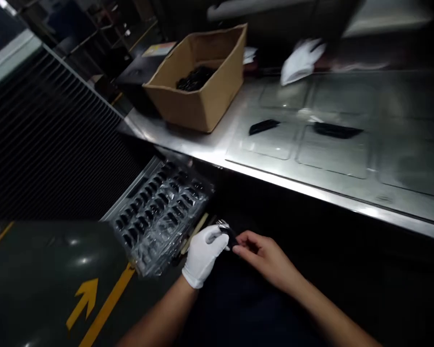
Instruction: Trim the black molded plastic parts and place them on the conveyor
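My left hand (203, 250), in a white glove, is closed on a small black part (230, 237) with a shiny end; its exact kind does not show. The thumb and fingertips of my bare right hand (262, 253) pinch the same part from the other side. Just left of my gloved hand, a clear plastic tray (155, 246) carries rows of small black pieces. On the bench (264, 147) above lie two longer black pieces, a shorter one (264, 126) and a longer one (337, 130).
An open cardboard box (220, 96) with black parts inside stands on the bench's left end. A white glove (302, 61) rests near the back. At left is a dark slatted rack (50, 130). The dark floor (39, 279) bears a yellow arrow (84, 301) and line.
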Demonstrator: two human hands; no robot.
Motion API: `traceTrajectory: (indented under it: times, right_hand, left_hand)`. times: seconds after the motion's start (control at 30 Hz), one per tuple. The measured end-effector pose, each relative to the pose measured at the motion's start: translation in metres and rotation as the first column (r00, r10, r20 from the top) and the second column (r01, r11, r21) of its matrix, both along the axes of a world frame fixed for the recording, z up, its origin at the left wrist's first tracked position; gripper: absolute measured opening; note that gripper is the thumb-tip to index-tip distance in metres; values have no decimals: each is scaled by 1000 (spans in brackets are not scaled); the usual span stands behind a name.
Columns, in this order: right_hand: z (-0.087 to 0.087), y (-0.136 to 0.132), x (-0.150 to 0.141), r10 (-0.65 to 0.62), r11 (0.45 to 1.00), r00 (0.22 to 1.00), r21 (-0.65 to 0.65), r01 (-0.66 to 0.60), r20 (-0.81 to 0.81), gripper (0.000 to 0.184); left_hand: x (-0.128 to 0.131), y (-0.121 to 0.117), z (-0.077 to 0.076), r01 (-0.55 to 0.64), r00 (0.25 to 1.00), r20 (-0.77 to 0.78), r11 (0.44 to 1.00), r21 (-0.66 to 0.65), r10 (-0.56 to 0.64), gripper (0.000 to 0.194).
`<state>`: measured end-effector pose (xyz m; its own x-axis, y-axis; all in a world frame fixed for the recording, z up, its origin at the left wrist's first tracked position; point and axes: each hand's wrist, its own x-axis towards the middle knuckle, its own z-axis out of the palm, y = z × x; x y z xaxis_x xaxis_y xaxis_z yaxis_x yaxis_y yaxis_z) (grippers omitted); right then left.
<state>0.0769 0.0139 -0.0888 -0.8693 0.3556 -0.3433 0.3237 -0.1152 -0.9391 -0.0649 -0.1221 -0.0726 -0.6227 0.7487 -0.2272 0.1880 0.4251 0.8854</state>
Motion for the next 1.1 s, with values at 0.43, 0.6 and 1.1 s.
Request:
traceTrajectory:
  times: [0.43, 0.6, 1.1]
  right_hand:
    - [-36, -9, -31, 252, 890, 939, 324, -320, 234, 39]
    - [-48, -2, -6, 147, 936, 945, 269, -229, 292, 41]
    - [-59, 18, 75, -313, 927, 927, 279, 252, 205, 29]
  left_hand:
    - [-164, -132, -79, -466, 857, -12, 764, -446, 516, 34]
    - [-175, -123, -85, -301, 949, -129, 705, -642, 287, 36]
    - [-76, 71, 56, 74, 815, -562, 988, -139, -140, 27]
